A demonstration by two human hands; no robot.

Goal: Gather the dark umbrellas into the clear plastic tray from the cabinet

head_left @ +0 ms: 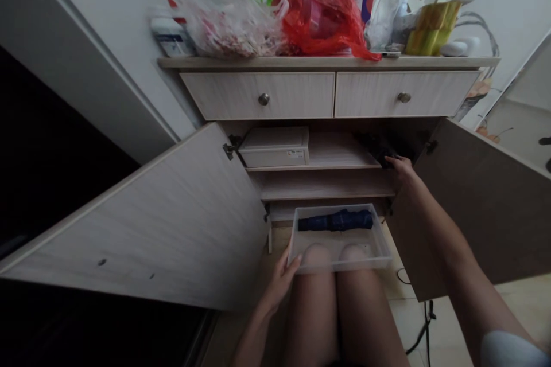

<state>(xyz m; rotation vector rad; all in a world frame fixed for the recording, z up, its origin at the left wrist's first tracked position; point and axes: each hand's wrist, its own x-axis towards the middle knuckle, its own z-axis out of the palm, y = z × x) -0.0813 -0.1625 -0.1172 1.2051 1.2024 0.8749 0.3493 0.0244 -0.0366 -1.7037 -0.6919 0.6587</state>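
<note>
A clear plastic tray (383,245) rests on the person's knees, with a folded dark blue umbrella (338,220) lying along its far side. My left hand (284,270) grips the tray's left edge near its front corner. Inside the open cabinet, my right hand (399,165) has its fingers closed at a dark object (374,146) at the right end of the upper shelf (338,152). That object's shape is hard to make out in the shadow. On the same shelf, a white box (275,146) stands at the left.
Cabinet doors stand open at left (172,223) and right (482,206). Two closed drawers are above the shelves. The cabinet top (275,62) holds a red bag (322,11), a clear bag (232,23), a white bottle (171,35) and a yellow package (433,27). A black cable (426,327) lies on the floor.
</note>
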